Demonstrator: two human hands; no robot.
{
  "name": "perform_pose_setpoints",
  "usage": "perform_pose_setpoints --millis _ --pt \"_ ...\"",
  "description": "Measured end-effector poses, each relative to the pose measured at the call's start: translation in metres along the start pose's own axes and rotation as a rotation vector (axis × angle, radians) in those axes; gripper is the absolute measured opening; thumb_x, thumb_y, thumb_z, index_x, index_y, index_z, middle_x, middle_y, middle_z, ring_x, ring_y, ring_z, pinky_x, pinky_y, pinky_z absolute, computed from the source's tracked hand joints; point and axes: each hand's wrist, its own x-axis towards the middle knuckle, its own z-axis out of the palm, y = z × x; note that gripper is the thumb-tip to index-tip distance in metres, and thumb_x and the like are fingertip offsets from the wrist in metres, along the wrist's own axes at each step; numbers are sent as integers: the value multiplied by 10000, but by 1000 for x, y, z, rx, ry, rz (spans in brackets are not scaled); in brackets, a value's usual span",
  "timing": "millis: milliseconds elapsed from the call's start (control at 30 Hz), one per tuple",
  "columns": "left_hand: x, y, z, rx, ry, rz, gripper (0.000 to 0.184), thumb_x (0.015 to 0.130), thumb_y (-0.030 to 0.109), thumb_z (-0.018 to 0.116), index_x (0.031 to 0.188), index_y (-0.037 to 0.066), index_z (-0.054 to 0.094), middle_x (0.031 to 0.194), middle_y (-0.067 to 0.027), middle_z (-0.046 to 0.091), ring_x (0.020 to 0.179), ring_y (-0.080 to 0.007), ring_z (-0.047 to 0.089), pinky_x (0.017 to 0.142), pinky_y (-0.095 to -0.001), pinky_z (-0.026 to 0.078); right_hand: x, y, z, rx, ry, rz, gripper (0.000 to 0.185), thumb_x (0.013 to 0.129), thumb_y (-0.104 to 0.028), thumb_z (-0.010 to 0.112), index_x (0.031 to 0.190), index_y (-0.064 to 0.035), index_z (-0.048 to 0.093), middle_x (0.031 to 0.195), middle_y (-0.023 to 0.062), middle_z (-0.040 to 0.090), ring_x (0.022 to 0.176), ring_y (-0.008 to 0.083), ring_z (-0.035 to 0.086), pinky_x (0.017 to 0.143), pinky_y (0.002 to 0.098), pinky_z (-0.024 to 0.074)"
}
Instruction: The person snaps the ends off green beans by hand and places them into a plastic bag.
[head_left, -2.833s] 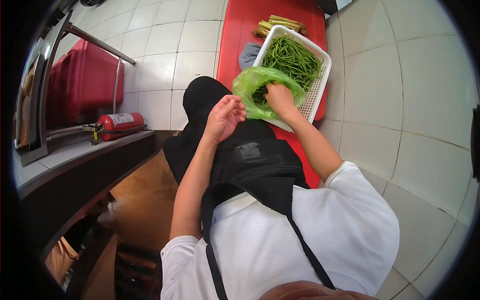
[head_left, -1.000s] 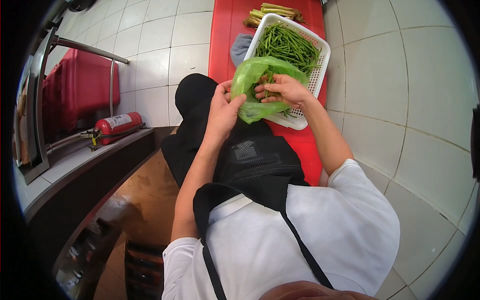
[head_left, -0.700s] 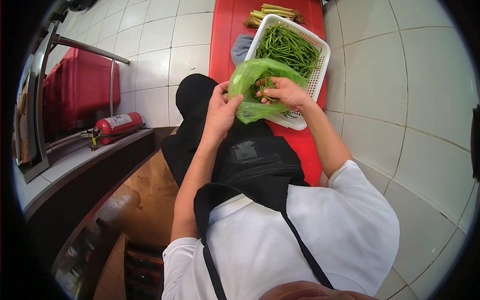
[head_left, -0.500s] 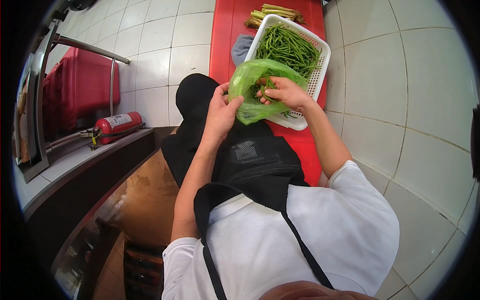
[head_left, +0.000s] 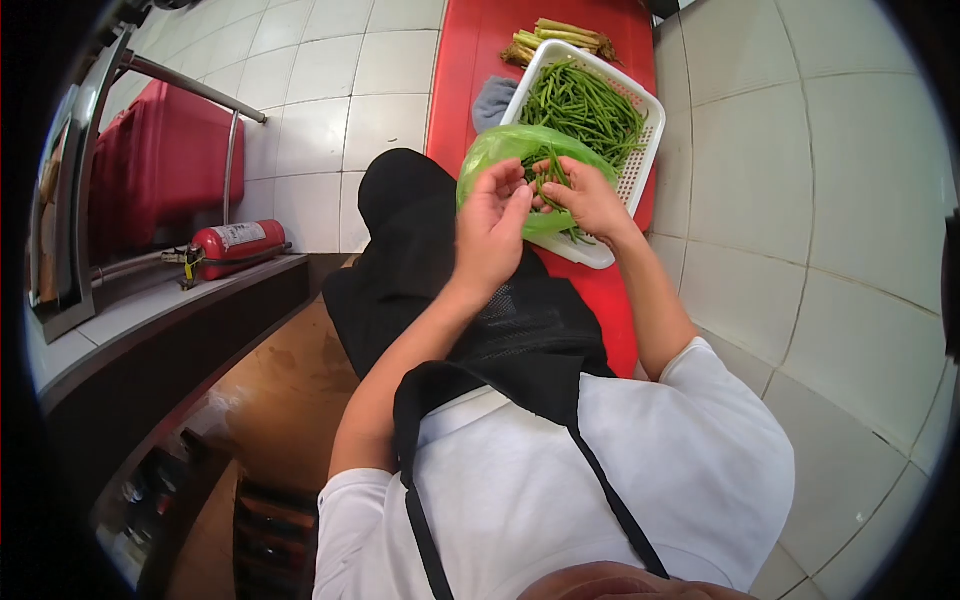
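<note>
My right hand point(head_left: 588, 200) is closed on a few green beans point(head_left: 551, 180) above the mouth of a light green plastic bag point(head_left: 478, 160). Just left of it, my left hand point(head_left: 493, 220) is in front of the bag, its fingers curved and parted from the thumb, with nothing visible between them. The bag rests on the near end of a white perforated basket point(head_left: 650, 150). A heap of long green beans point(head_left: 585, 110) fills the far part of that basket. More beans are partly visible inside the bag.
The basket stands on a red surface point(head_left: 470, 50). Beyond it lie pale stalks with roots point(head_left: 565, 42); a grey cloth point(head_left: 494, 103) is at its left. A tiled wall point(head_left: 750, 170) runs along the right. At left are a fire extinguisher point(head_left: 238, 248) and a red bin point(head_left: 180, 155).
My left hand has let go of the bag's left edge and moved right, close to my right hand. My right hand still holds beans. The view has shifted slightly.
</note>
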Motion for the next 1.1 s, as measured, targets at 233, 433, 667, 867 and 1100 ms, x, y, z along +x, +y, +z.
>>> perform_pose_setpoints --millis 233,433,667,867,1100 --pt "27 -69 -19 -446 -91 -544 318 1057 283 415 1282 81 509 1248 -20 561 1147 -129 522 1004 -354 412 4 21 29 51 127 -58 250 931 -5 553 1180 19 563 1008 74 643 872 134 611 761 262 496" --pt "39 -94 -42 -528 -229 -539 278 1057 259 402 1271 132 526 1217 -19 596 1107 -150 564 982 -380 429 9 35 37 7 127 -53 539 896 58 460 1428 91 377 1416 247 483 1308 268 505 1019 324 460" --pt "36 -80 -48 -554 -297 -500 258 1039 198 447 1248 80 543 1201 -56 619 1097 -161 595 932 -344 480 -7 8 45 -422 295 -114 356 908 -3 567 1263 11 596 1107 169 678 995 219 675 859 325 548" --pt "29 -74 -51 -485 -300 -523 208 1007 138 519 1197 70 570 1065 -30 638 884 -119 605 763 -248 489 -1 14 29 -616 428 -395 235 884 -68 666 1099 25 668 891 98 667 725 156 658 634 286 527" --pt "26 -71 -48 -247 -366 -501 178 1002 122 522 1157 58 583 962 1 606 710 -57 487 605 -195 409 5 13 33 -363 295 -208 154 868 -92 707 964 27 694 770 51 658 610 94 587 563 256 474"
